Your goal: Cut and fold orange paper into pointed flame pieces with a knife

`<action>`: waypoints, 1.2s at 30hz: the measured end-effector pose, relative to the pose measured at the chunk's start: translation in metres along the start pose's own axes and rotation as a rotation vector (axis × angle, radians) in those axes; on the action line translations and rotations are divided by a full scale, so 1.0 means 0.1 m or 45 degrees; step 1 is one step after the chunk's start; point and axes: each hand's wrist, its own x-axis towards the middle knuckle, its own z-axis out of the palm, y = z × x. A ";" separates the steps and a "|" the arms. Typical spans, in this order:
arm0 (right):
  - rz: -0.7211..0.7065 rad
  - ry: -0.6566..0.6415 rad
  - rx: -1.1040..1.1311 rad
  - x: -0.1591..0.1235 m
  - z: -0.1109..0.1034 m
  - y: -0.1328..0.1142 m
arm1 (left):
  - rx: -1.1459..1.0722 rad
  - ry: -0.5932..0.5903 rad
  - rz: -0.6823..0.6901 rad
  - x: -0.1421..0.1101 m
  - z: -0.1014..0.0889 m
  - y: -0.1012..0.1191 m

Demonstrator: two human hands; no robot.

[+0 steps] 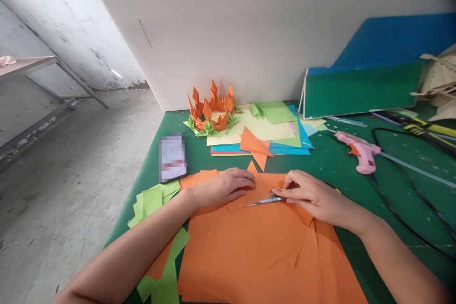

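My right hand [308,194] pinches a pair of scissors [265,200] near the pivot, its blades closed and pointing left over orange paper. The palm hides most of the handles. My left hand [228,187] lies with fingers stretched over a smaller orange paper piece [237,204], left of the blade tips. Under both hands spreads a stack of large orange sheets [249,256]. Beyond them are a cut orange scrap [253,146] and a folded-paper crown [213,111] with orange points and green leaves.
A phone [173,156] lies at left, above green paper pieces [151,202]. Coloured sheets [256,128] are piled at the back. A pink glue gun [358,151] with a black cable [392,209] lies at right, before a green board [359,88]. The table's left edge drops to the floor.
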 end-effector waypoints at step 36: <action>-0.226 -0.033 -0.062 0.01 0.13 0.00 | -0.087 0.023 0.011 0.00 0.01 -0.02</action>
